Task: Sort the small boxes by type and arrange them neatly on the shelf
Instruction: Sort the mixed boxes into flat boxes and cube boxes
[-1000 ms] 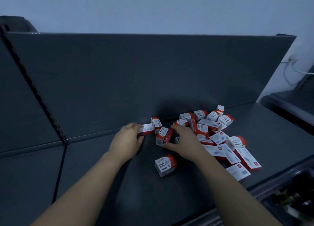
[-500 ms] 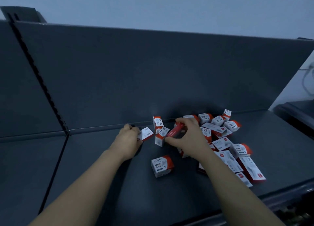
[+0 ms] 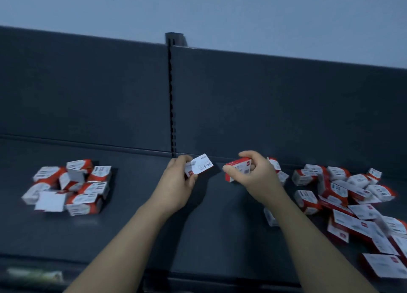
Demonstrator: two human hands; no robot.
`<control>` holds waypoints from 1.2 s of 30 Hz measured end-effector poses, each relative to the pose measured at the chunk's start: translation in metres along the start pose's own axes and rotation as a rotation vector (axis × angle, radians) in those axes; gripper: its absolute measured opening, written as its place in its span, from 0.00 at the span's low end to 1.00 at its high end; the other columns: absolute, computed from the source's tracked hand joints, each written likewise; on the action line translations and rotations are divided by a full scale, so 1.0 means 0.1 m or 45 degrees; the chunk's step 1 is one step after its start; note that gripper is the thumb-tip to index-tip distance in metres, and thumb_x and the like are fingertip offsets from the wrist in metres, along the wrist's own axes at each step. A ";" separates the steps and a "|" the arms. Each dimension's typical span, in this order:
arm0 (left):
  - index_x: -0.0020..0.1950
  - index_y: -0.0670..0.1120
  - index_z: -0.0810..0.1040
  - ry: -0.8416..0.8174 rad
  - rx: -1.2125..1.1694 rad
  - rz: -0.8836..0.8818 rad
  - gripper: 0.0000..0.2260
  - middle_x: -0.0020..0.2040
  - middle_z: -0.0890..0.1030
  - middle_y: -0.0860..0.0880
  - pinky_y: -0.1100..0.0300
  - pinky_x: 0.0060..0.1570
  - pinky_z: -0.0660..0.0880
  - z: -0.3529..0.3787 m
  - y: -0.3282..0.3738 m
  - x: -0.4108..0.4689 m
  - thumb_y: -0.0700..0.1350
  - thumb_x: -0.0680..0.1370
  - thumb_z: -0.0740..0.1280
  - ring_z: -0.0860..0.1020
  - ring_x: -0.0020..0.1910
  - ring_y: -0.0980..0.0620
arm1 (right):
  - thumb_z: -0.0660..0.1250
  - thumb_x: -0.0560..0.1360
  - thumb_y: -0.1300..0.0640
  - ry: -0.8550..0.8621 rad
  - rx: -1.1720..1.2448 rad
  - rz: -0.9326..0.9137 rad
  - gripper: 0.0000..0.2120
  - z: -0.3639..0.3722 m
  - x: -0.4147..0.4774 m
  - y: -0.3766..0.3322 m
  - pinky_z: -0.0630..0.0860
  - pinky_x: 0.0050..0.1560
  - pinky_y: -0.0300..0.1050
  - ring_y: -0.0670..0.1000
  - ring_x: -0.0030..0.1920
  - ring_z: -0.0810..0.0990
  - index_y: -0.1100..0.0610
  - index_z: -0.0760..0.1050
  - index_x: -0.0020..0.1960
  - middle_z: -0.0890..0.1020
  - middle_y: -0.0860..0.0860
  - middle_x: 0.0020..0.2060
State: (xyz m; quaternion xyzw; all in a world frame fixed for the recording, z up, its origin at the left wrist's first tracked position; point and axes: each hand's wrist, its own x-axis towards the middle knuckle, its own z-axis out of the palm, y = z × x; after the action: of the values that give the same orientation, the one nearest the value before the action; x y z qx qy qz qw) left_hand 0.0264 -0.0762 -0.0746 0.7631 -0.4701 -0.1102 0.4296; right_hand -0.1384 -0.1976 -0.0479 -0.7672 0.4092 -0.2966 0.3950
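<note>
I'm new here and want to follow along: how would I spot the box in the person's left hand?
Follow the slotted upright post down the dark shelf back to its foot. Right there the left hand pinches a small flat box, its white face turned up. Unlike the red-topped box in the right hand beside it, it shows the large digits 24/6.

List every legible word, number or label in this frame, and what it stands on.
"24/6": on the white face of the small box pinched by the left hand.
Red-and-white box in the right hand: print blurred, unreadable.
Left pile and right pile: labels too blurred to read.
</note>
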 end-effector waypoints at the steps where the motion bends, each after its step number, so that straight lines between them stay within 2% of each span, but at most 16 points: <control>1: 0.61 0.49 0.71 0.034 0.007 -0.008 0.13 0.55 0.72 0.52 0.72 0.42 0.63 -0.13 -0.07 -0.06 0.41 0.78 0.65 0.71 0.47 0.59 | 0.76 0.61 0.40 -0.020 -0.005 -0.020 0.26 0.13 -0.02 -0.08 0.78 0.53 0.46 0.46 0.48 0.81 0.46 0.74 0.55 0.80 0.47 0.49; 6: 0.62 0.49 0.72 0.163 0.094 -0.036 0.15 0.55 0.72 0.53 0.74 0.46 0.63 -0.90 -0.51 -0.35 0.40 0.76 0.67 0.71 0.48 0.59 | 0.76 0.66 0.45 -0.158 -0.042 -0.062 0.16 0.84 -0.18 -0.59 0.75 0.41 0.38 0.49 0.44 0.80 0.47 0.72 0.48 0.71 0.46 0.51; 9: 0.63 0.48 0.72 0.215 0.134 -0.096 0.17 0.58 0.72 0.52 0.65 0.52 0.69 -1.39 -0.80 -0.53 0.39 0.75 0.68 0.73 0.52 0.55 | 0.70 0.71 0.44 -0.222 -0.079 -0.064 0.14 1.31 -0.28 -0.83 0.74 0.42 0.39 0.47 0.44 0.78 0.48 0.71 0.50 0.68 0.46 0.52; 11: 0.63 0.47 0.73 0.244 0.155 -0.103 0.18 0.60 0.73 0.51 0.61 0.57 0.70 -1.71 -0.99 -0.65 0.38 0.74 0.69 0.73 0.56 0.53 | 0.64 0.76 0.51 -0.277 -0.075 -0.079 0.08 1.61 -0.36 -0.99 0.72 0.41 0.39 0.47 0.46 0.76 0.49 0.70 0.54 0.67 0.48 0.55; 14: 0.64 0.47 0.73 0.268 0.184 -0.135 0.19 0.61 0.72 0.51 0.61 0.59 0.70 -2.16 -1.27 -0.84 0.38 0.74 0.69 0.74 0.57 0.52 | 0.57 0.77 0.59 -0.308 -0.061 -0.122 0.11 2.04 -0.48 -1.24 0.75 0.48 0.45 0.51 0.46 0.77 0.50 0.69 0.57 0.66 0.50 0.58; 17: 0.64 0.49 0.74 0.299 0.258 -0.172 0.19 0.58 0.72 0.52 0.67 0.54 0.67 -2.56 -1.55 -0.98 0.38 0.74 0.69 0.75 0.54 0.54 | 0.55 0.78 0.61 -0.325 -0.066 -0.179 0.13 2.44 -0.57 -1.46 0.71 0.43 0.35 0.45 0.42 0.75 0.50 0.69 0.59 0.65 0.48 0.57; 19: 0.62 0.51 0.75 0.317 0.278 -0.208 0.18 0.54 0.72 0.53 0.65 0.53 0.68 -2.79 -1.70 -1.05 0.38 0.74 0.68 0.75 0.52 0.54 | 0.54 0.78 0.63 -0.342 -0.061 -0.202 0.14 2.69 -0.59 -1.57 0.68 0.39 0.28 0.42 0.44 0.74 0.50 0.69 0.60 0.65 0.48 0.57; 20: 0.62 0.51 0.76 0.337 0.269 -0.230 0.17 0.53 0.73 0.54 0.63 0.53 0.70 -2.89 -1.77 -1.08 0.38 0.74 0.68 0.76 0.52 0.53 | 0.54 0.78 0.64 -0.356 -0.047 -0.211 0.15 2.80 -0.60 -1.63 0.69 0.41 0.29 0.42 0.46 0.74 0.50 0.70 0.60 0.66 0.48 0.57; 22: 0.61 0.51 0.76 0.383 0.264 -0.269 0.16 0.52 0.74 0.53 0.59 0.53 0.73 -3.07 -1.91 -1.13 0.38 0.74 0.67 0.77 0.52 0.51 | 0.55 0.77 0.64 -0.399 0.003 -0.214 0.16 3.02 -0.59 -1.73 0.75 0.49 0.38 0.46 0.51 0.77 0.48 0.71 0.58 0.68 0.49 0.57; 24: 0.62 0.51 0.76 0.410 0.288 -0.310 0.16 0.54 0.75 0.51 0.61 0.52 0.70 -3.22 -2.06 -1.14 0.38 0.75 0.66 0.77 0.53 0.50 | 0.57 0.76 0.62 -0.463 0.033 -0.225 0.16 3.23 -0.57 -1.84 0.77 0.55 0.50 0.50 0.53 0.78 0.44 0.73 0.55 0.71 0.48 0.56; 26: 0.63 0.50 0.75 0.432 0.324 -0.367 0.17 0.57 0.74 0.50 0.63 0.51 0.68 -3.37 -2.20 -1.13 0.38 0.76 0.65 0.75 0.54 0.50 | 0.60 0.75 0.60 -0.517 0.072 -0.260 0.16 3.43 -0.53 -1.92 0.77 0.56 0.53 0.50 0.52 0.80 0.38 0.74 0.51 0.76 0.48 0.55; 27: 0.63 0.50 0.75 0.447 0.348 -0.387 0.17 0.57 0.74 0.50 0.63 0.50 0.67 -3.45 -2.28 -1.12 0.37 0.76 0.65 0.75 0.55 0.50 | 0.61 0.74 0.60 -0.529 0.083 -0.279 0.16 3.54 -0.50 -1.97 0.78 0.55 0.50 0.49 0.52 0.81 0.39 0.75 0.51 0.77 0.48 0.55; 30: 0.63 0.50 0.75 0.459 0.417 -0.466 0.18 0.58 0.75 0.47 0.62 0.50 0.65 -3.66 -2.50 -1.09 0.36 0.75 0.64 0.74 0.57 0.47 | 0.62 0.76 0.64 -0.597 0.125 -0.279 0.16 3.86 -0.42 -2.10 0.75 0.39 0.30 0.49 0.50 0.81 0.47 0.76 0.57 0.79 0.52 0.55; 32: 0.64 0.50 0.75 0.468 0.453 -0.527 0.19 0.60 0.75 0.45 0.62 0.50 0.65 -3.78 -2.67 -1.07 0.36 0.75 0.64 0.73 0.59 0.46 | 0.63 0.76 0.65 -0.652 0.131 -0.289 0.16 4.09 -0.37 -2.18 0.73 0.35 0.27 0.48 0.51 0.80 0.51 0.76 0.60 0.78 0.53 0.56; 34: 0.65 0.50 0.75 0.463 0.471 -0.599 0.19 0.63 0.74 0.45 0.60 0.54 0.67 -3.90 -2.82 -1.06 0.37 0.75 0.65 0.73 0.60 0.46 | 0.63 0.76 0.64 -0.698 0.108 -0.301 0.16 4.31 -0.34 -2.23 0.76 0.42 0.32 0.47 0.52 0.80 0.50 0.75 0.61 0.79 0.51 0.56; 36: 0.64 0.50 0.75 0.438 0.480 -0.643 0.19 0.64 0.73 0.45 0.58 0.58 0.68 -4.00 -2.98 -1.07 0.37 0.75 0.65 0.72 0.62 0.46 | 0.64 0.76 0.63 -0.736 0.067 -0.296 0.16 4.53 -0.35 -2.26 0.78 0.54 0.43 0.47 0.53 0.80 0.48 0.75 0.60 0.80 0.50 0.55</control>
State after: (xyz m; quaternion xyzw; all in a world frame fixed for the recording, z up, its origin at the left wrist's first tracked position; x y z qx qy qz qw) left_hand 0.3839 0.2876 -0.0831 0.9284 -0.1996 0.0060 0.3133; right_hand 0.2861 0.0764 -0.0923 -0.8510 0.1815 -0.1198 0.4780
